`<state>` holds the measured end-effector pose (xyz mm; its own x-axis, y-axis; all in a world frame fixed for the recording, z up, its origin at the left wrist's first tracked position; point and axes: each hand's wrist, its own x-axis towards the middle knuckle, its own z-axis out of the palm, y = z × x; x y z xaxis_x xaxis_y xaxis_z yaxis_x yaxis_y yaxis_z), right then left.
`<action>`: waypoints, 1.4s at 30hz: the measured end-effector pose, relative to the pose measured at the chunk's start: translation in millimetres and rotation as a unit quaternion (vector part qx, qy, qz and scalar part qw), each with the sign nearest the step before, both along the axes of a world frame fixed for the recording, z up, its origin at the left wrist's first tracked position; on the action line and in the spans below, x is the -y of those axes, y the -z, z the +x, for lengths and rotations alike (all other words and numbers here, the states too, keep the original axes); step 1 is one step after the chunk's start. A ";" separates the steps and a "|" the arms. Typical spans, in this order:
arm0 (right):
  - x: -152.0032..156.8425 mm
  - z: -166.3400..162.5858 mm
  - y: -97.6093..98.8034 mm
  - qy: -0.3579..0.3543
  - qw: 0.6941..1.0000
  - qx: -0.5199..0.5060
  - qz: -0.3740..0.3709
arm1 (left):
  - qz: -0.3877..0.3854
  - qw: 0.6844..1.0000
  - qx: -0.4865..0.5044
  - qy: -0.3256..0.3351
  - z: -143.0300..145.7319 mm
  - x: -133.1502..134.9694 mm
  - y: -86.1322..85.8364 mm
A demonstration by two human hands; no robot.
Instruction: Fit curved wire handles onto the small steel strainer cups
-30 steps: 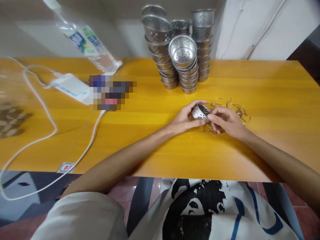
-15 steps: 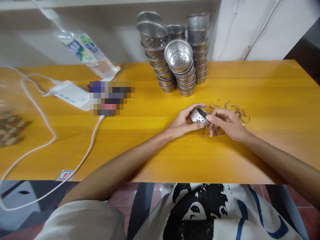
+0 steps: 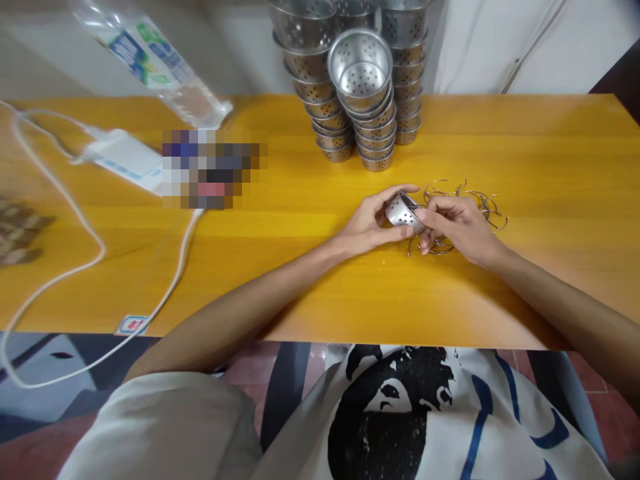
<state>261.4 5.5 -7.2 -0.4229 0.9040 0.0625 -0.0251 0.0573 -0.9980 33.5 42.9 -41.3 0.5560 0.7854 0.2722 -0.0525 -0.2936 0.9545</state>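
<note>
Holds a perforated cup (image 3: 400,211) in the left hand (image 3: 367,220), over the table (image 3: 300,293); cannot tell whether touching it. Curves the left fingers around the cup's far side and lays the left thumb along its near side, with the cup lodged in the gap between. Tilts the cup so as to face its mouth towards the right hand (image 3: 463,227). Sets the right thumb and forefinger close together at the cup's rim, with the tips at the edge of the mouth. Cannot tell whether pinching the rim, something thin or nothing there. Curls the other right fingers inward, lower down and just beside the cup. Holds the right hand over a loose scatter of curved wires (image 3: 493,203), showing on its far and near sides. Faces stacks (image 3: 374,133) of similar cups, standing beyond the hands and apart from the fingers.
</note>
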 end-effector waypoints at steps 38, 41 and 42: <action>-235.7 73.0 -21.9 0.443 0.890 0.052 -0.098 | 0.148 0.966 -0.032 -0.208 11.9 3.0 25.1; -273.7 62.2 -13.4 0.462 0.879 0.030 -0.114 | 0.150 0.966 -0.039 -0.205 12.3 6.6 20.6; -283.0 58.1 -9.4 0.466 0.877 0.012 -0.117 | 0.149 0.966 -0.041 -0.206 12.2 7.4 19.6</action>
